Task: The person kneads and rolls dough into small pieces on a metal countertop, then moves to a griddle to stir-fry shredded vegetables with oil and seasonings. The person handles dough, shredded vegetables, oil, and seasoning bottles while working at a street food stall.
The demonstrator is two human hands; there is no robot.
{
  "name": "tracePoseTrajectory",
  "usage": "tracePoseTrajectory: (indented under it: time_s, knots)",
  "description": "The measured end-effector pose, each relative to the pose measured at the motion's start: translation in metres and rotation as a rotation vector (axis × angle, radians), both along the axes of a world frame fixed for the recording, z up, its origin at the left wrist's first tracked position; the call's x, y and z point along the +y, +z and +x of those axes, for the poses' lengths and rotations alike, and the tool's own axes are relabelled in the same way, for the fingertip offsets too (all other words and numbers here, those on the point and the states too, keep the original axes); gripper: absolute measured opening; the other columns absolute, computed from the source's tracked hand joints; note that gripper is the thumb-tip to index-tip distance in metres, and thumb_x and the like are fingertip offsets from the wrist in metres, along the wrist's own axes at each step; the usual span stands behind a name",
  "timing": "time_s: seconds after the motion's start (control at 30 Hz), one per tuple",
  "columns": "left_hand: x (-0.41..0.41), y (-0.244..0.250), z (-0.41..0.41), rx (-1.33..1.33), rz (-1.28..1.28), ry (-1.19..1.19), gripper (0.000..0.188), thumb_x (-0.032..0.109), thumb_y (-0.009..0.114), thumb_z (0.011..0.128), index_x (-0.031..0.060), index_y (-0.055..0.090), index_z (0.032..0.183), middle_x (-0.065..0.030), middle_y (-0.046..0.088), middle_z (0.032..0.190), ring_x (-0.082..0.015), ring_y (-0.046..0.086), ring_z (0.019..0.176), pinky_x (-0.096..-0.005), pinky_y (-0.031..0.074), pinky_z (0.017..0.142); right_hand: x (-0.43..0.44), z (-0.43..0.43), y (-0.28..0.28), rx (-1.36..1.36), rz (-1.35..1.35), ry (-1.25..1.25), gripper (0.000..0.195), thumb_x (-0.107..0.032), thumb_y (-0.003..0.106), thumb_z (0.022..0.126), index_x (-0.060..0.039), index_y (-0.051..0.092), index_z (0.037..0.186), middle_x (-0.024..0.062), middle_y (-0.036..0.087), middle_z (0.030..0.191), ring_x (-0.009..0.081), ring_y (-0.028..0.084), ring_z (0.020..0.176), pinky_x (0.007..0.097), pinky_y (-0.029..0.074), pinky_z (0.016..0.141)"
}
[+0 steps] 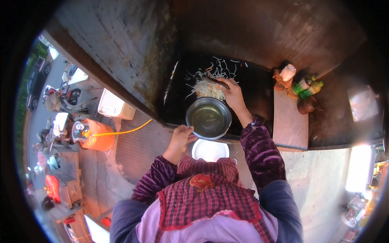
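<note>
A round metal bowl (pixel 208 118) is held at its lower left rim by my left hand (pixel 180 138). Its inside looks yellowish, perhaps from liquid. Just above the bowl, shredded vegetables (pixel 209 86), pale with some orange bits, lie heaped and scattered on a black griddle (pixel 255 91). My right hand (pixel 232 92) grips a dark utensil (pixel 216 80), whose far end reaches into the shreds; its exact kind is unclear. Under the griddle's front edge, a white round container (pixel 210 150) shows partly below the bowl.
Tall stained metal walls (pixel 121 45) enclose the griddle. Right of it are a pale board (pixel 290 121), green bottles (pixel 307 88), a white cup (pixel 287 72) and a brown pot (pixel 307 105). An orange gas cylinder (pixel 100 135) with a yellow hose (pixel 130 131) and a white lidded box (pixel 114 104) stand left.
</note>
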State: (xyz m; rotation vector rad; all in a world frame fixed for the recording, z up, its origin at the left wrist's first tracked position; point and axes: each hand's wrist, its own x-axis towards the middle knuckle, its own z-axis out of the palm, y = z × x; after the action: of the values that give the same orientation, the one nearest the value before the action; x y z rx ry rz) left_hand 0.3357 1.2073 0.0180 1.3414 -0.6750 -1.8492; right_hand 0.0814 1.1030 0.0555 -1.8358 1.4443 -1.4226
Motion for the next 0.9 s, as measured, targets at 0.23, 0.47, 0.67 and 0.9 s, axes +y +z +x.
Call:
tracePoseTrajectory:
  time_s: [0.23, 0.47, 0.67, 0.9]
  knots:
    - [-0.004, 0.001, -0.048, 0.001, 0.010, -0.016, 0.016, 0.013, 0.065, 0.092, 0.0065, 0.054, 0.083, -0.0080, 0.063, 0.086, -0.0226, 0.067, 0.075, -0.0340, 0.060, 0.067, 0.064, -0.041, 0.039, -0.344, 0.024, 0.038, 0.026, 0.003, 0.062, 0.087, -0.0010, 0.065, 0.113, 0.0062, 0.059, 0.098, 0.0125, 0.061, 0.089, 0.0233, 0.048, 0.078]
    - [-0.005, 0.006, -0.165, 0.070, -0.007, -0.135, 0.013, 0.012, 0.067, 0.091, 0.0079, 0.058, 0.082, -0.0079, 0.065, 0.087, -0.0246, 0.068, 0.077, -0.0365, 0.060, 0.069, 0.199, -0.138, 0.042, 0.222, -0.032, -0.082, 0.030, -0.001, 0.067, 0.083, -0.0090, 0.068, 0.111, 0.0127, 0.056, 0.100, 0.0289, 0.061, 0.090, 0.0341, 0.051, 0.079]
    - [0.007, -0.013, -0.284, 0.202, 0.053, -0.239, 0.012, 0.012, 0.068, 0.090, 0.0085, 0.059, 0.082, -0.0081, 0.066, 0.088, -0.0272, 0.068, 0.079, -0.0389, 0.059, 0.074, 0.265, -0.237, 0.022, 0.435, 0.067, -0.135, 0.035, 0.006, 0.062, 0.081, -0.0067, 0.067, 0.113, 0.0132, 0.056, 0.100, 0.0318, 0.058, 0.094, 0.0358, 0.049, 0.078]
    - [0.038, -0.053, -0.401, 0.163, 0.084, -0.350, 0.014, 0.013, 0.070, 0.088, 0.0075, 0.058, 0.085, -0.0066, 0.061, 0.091, -0.0260, 0.064, 0.083, -0.0418, 0.059, 0.075, 0.211, -0.390, 0.034, 0.124, 0.025, -0.381, 0.030, 0.010, 0.049, 0.085, -0.0028, 0.061, 0.110, 0.0150, 0.060, 0.094, 0.0298, 0.061, 0.083, 0.0319, 0.049, 0.075]
